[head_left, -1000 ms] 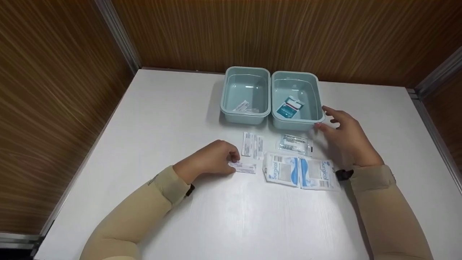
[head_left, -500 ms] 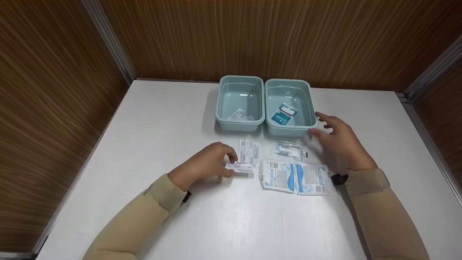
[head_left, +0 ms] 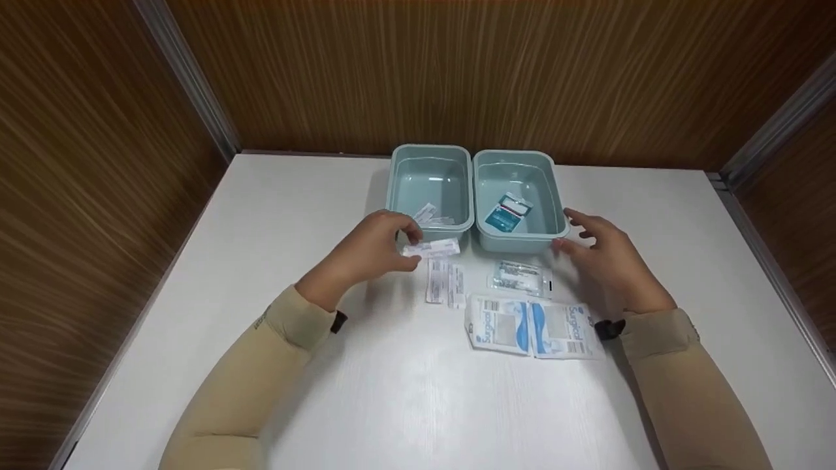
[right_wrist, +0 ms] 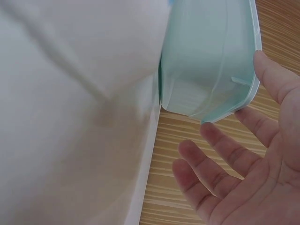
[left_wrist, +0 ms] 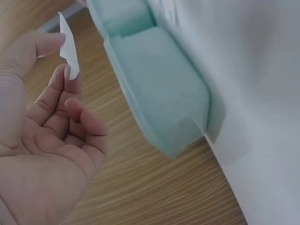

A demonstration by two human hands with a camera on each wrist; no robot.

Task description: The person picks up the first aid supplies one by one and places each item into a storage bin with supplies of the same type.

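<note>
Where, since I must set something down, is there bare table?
Free table: between the sleeves, before the Surgical packs; left of the left bin; right of the right hand. Crowded: just before the bins, with strips, a packet and the left hand.

Muted light, pale sheen on the white table [head_left: 424, 385], soft shadow beside right sleeve [head_left: 682, 385], wrist views hazy

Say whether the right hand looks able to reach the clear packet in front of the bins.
Likely yes: the right hand is close, at the right bin, and nothing covers the clear packet.
</note>
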